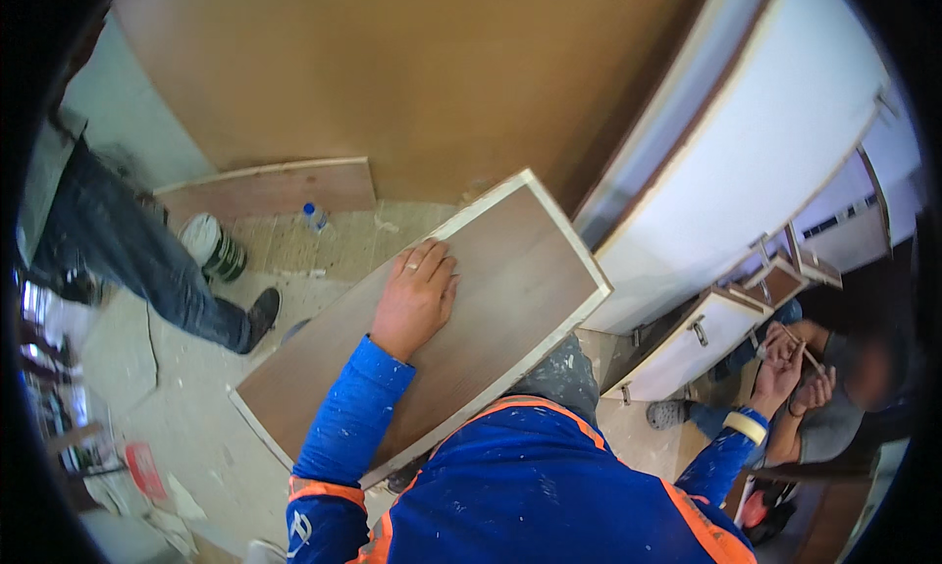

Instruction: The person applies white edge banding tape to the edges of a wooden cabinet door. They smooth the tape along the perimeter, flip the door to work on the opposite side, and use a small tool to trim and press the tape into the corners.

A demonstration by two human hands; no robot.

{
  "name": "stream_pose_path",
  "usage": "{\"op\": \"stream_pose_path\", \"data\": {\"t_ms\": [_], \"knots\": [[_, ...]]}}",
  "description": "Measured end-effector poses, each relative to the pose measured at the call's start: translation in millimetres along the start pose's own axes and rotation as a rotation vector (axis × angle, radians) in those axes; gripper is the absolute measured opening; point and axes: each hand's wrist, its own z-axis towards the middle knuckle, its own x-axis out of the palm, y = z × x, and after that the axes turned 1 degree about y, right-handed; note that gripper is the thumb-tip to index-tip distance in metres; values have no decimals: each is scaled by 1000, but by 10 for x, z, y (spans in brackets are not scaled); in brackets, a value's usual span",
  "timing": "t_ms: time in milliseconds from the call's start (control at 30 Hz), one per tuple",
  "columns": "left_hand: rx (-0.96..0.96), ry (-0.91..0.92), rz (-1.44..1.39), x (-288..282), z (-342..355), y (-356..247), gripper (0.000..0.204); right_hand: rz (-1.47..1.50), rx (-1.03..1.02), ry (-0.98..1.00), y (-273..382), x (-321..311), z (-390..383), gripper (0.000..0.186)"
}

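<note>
The left hand [416, 297] lies flat, fingers spread, on the brown face of a white-edged laminate board [432, 329] propped across the person's lap, steadying it. The right hand [778, 373] reaches away to the right, meeting a seated co-worker's hands [800, 363] around a small thin object; whether it pinches it I cannot tell. The step looks like a handover, and the next move calls for keeping the board pinned under that palm.

There is 1 brown board with white edges [461, 309] and 1 more brown board [275, 186] on the floor. I count 1 small plastic bottle [314, 216], 1 white bucket [211, 245], and 2 open white drawers [692, 338].
</note>
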Motion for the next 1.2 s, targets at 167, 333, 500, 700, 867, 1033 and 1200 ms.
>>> {"op": "stream_pose_path", "data": {"t_ms": [167, 333, 500, 700, 867, 1033, 1200], "knots": [[14, -38, -7, 47, -18, -7, 25, -380, -44, 166, -1247, 1717, -36, 33], [-18, -16, 2, -2, 47, -61, 27, -855, -107, 441, -2638, 3571, -829, 16], [-33, 1, 11, -26, 61, -68, 30, -877, -257, 642, -3479, 3955, -1067, 15], [-67, 22, 23, -45, 51, -67, 30, -976, -263, 721, -3634, 4052, -1081, 10], [-73, 25, 22, -27, 84, -62, 31, -1006, -395, 727, -3711, 4064, -974, 10], [-70, 29, 14, 2, 114, -51, 31, -1015, -395, 771, -3745, 4053, -977, 11], [-68, 34, 13, 12, 138, -51, 32, -984, -302, 842, -3762, 4099, -1172, 12]]}}
